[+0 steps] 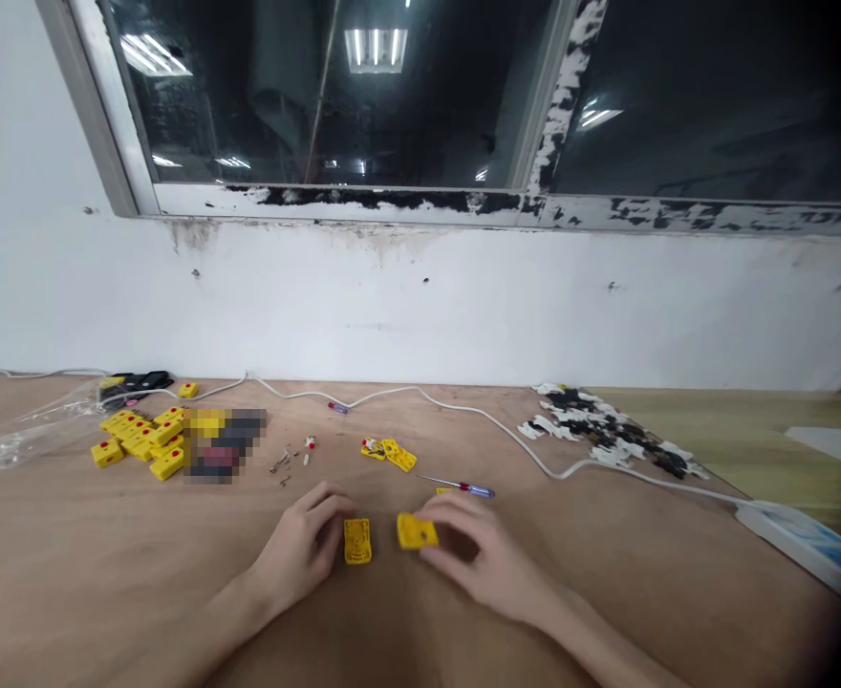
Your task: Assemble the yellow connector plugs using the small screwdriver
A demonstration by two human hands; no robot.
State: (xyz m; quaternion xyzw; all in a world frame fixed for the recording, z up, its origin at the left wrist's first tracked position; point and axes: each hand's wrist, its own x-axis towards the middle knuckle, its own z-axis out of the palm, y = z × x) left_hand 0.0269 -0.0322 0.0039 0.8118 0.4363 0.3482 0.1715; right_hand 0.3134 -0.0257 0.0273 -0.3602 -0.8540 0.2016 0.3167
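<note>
Pinched between your right hand's [488, 554] thumb and fingers is a yellow cover [413, 532], at the middle of the table [363, 631], well apart from its far edge along the wall. Your left hand [306, 537] curls at the side of a yellow shell [357, 542], open face up; whether it grips the shell, you cannot tell from this view. Beyond your hands lie a screwdriver [474, 489], loose screws [281, 462] and opened yellow parts [396, 453]. Yellow boxes [138, 435] with red buttons cluster toward the far left corner.

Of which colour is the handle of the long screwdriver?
Clear purple-blue, in the head view.
</note>
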